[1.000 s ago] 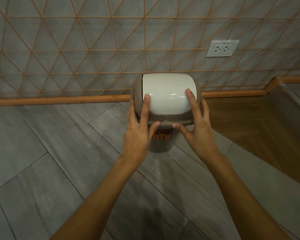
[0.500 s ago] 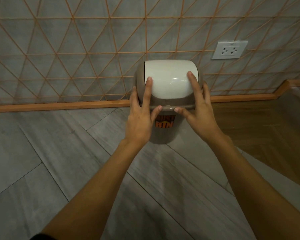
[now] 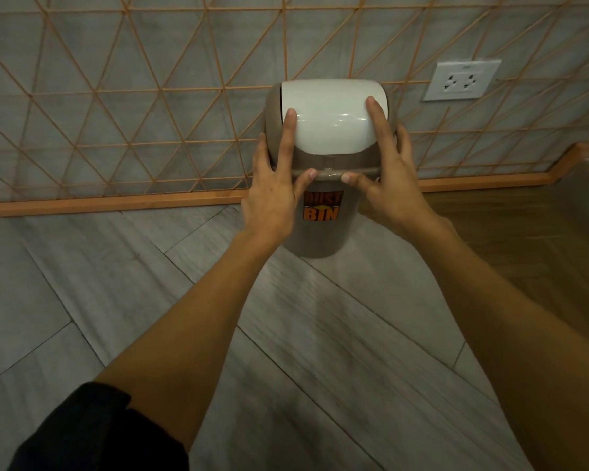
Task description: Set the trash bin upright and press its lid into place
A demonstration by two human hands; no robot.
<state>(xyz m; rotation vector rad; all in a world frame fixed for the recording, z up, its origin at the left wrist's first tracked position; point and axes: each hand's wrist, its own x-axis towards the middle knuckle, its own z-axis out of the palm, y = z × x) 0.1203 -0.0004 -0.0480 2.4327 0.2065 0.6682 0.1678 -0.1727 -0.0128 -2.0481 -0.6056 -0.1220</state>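
Observation:
A taupe trash bin (image 3: 322, 237) with an orange "DUST BIN" label stands upright on the floor against the wall. Its domed lid (image 3: 330, 125) with a white swing flap sits on top of it. My left hand (image 3: 278, 185) grips the lid's left side, its fingers spread over the dome and its thumb on the lid's front rim. On the lid's right side my right hand (image 3: 386, 178) holds it the same way, thumb tip on the rim close to the left thumb.
A tiled wall (image 3: 133, 96) with orange triangular lines rises right behind the bin, with an orange skirting (image 3: 116, 202) at its foot. A white power socket (image 3: 461, 79) sits on the wall at the right. A wooden surface (image 3: 524, 232) lies to the right of the grey floor.
The view has drawn back, so more of the bin's body and label shows. Both hands stay on the lid in the same grip.

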